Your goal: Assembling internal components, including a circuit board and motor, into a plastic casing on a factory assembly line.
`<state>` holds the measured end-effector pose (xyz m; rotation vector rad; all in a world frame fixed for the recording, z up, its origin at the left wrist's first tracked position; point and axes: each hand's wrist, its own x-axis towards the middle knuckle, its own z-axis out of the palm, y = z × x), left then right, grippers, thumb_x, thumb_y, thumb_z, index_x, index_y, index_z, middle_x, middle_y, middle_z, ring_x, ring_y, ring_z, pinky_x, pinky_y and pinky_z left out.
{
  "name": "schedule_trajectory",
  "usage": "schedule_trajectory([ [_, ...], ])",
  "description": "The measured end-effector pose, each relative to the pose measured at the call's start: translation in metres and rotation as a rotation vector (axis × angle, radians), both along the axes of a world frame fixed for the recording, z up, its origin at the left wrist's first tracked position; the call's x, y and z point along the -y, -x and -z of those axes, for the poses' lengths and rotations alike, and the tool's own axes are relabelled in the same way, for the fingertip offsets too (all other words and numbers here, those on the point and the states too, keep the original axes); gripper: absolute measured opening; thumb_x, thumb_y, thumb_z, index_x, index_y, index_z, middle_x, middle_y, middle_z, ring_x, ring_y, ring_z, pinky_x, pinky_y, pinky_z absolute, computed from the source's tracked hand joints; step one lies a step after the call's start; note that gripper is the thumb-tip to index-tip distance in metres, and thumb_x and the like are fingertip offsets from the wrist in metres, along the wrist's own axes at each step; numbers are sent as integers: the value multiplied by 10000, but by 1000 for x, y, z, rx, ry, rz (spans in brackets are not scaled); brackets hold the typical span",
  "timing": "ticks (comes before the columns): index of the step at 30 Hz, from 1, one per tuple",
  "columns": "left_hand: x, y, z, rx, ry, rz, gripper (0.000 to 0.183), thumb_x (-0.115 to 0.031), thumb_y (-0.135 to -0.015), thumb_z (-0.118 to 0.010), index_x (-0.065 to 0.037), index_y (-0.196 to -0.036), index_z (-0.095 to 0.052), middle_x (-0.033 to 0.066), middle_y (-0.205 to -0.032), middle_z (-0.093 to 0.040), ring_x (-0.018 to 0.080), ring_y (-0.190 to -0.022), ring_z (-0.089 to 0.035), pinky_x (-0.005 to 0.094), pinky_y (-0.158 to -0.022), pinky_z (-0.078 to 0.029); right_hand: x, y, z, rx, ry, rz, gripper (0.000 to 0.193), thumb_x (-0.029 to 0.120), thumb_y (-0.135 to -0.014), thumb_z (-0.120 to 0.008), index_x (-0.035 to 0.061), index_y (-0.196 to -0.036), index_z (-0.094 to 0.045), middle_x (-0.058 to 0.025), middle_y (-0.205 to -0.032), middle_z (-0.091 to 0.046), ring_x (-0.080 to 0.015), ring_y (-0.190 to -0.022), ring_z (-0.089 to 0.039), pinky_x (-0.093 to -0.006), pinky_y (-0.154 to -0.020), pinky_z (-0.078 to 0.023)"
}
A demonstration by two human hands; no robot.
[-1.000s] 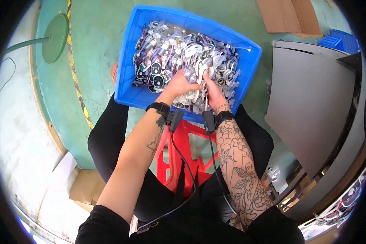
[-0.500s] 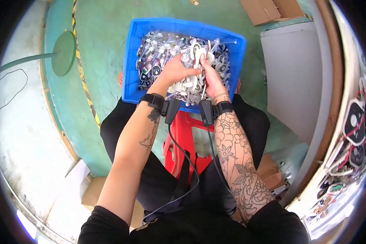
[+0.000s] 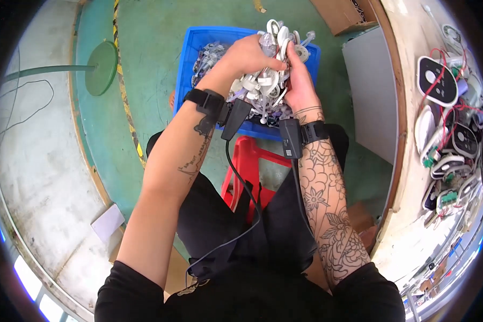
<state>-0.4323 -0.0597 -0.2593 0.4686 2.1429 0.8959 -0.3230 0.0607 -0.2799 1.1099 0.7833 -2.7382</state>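
Between my two hands is a bunch of white plastic parts (image 3: 264, 81), with round, ring-like and clear pieces jutting out above and below. My left hand (image 3: 250, 55) closes on the bunch from the left, its thumb pointing across toward the right. On the other side my right hand (image 3: 301, 88) is wrapped round it, fingers pointing up and partly hidden by the parts. Both hands are over the right part of a blue plastic bin (image 3: 182, 80). Inside lie more mixed clear and white parts (image 3: 212, 56); the held bunch hides much of them.
A worktop at the right carries white-and-black device housings (image 3: 437, 80) with red wires. A red stool (image 3: 246, 161) stands between my legs. Behind are a cardboard box (image 3: 338, 15) and a grey panel (image 3: 370, 96); a green round disc (image 3: 102, 67) is at left.
Both hands have risen out of the bin and shifted right, lifting the bunch of white parts with them. The view has turned, so more of the right worktop shows.
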Motion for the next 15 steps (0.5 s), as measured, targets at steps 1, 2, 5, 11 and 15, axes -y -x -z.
schedule_trajectory([
  [1, -5, 5, -1, 1, -4, 0, 688, -343, -685, -940, -21, -1244, -701, 123, -1155, -750, 224, -1037, -703, 350, -951, -537, -2, 3, 1, 1, -4, 0, 490, 521, -1051, -579, 126, -1329, -662, -43, -1234, -709, -190, -1068, -689, -391, -915, -579],
  [2, -6, 8, -5, -33, 46, 16, 700, -352, -679, -943, -18, -1244, -701, 128, -1143, -753, 227, -1021, -708, 353, -940, -543, 0, 5, 0, -18, 24, 10, 499, 528, -1050, -575, 127, -1336, -658, -46, -1245, -706, -198, -1082, -687, -399, -924, -576],
  [5, 0, 20, -12, -101, 64, 61, 888, -577, -524, -933, 64, -1105, -733, 219, -1019, -766, 327, -901, -750, 398, -863, -578, 8, 11, -19, -40, 42, 0, 516, 561, -1038, -571, 146, -1331, -662, -64, -1234, -713, -242, -1108, -701, -452, -945, -580],
  [11, -4, 27, -51, -206, 107, 167, 694, -490, -615, -898, 58, -1019, -761, 256, -1012, -755, 350, -924, -748, 413, -813, -577, 7, 21, -27, -60, 17, -12, 516, 550, -1047, -556, 134, -1336, -655, -91, -1223, -722, -280, -1091, -715, -489, -957, -582],
  [15, 7, 38, -92, -212, 120, 91, 660, -463, -621, -889, 58, -1009, -770, 233, -999, -764, 326, -894, -748, 397, -793, -584, 26, 38, -76, -226, 127, 5, 368, 394, -1075, -569, 96, -1257, -684, -103, -1102, -740, -247, -941, -740, -389, -748, -639],
])
